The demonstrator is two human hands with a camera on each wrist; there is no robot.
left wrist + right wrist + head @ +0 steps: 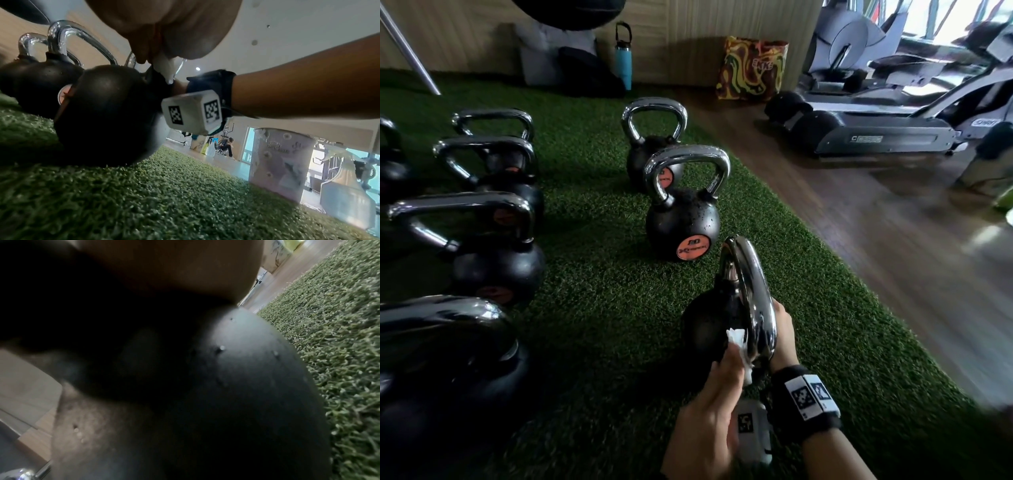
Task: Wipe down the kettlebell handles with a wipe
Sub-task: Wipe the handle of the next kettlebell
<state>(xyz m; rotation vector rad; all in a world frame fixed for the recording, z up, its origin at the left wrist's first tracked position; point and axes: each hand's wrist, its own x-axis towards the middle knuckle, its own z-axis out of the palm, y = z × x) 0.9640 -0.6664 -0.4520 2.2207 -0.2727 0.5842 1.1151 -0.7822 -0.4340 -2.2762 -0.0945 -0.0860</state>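
The nearest kettlebell (710,322) is black with a chrome handle (748,284) and stands on green turf, its handle edge-on to me. My left hand (717,387) pinches a crumpled white wipe (738,342) against the handle's near lower end. The left wrist view shows the same fingers (164,27) pressing the wipe (164,68) where the handle meets the ball (107,113). My right hand (784,329) grips the handle from the right side. In the right wrist view its palm (174,264) sits above the ball (246,386), which carries water droplets.
Two more kettlebells (683,219) (654,144) stand beyond, and several line the left (493,253). A blue bottle (623,54), a colourful bag (753,68) and a treadmill (876,133) lie past the turf. A pale tub (281,162) stands at the turf edge.
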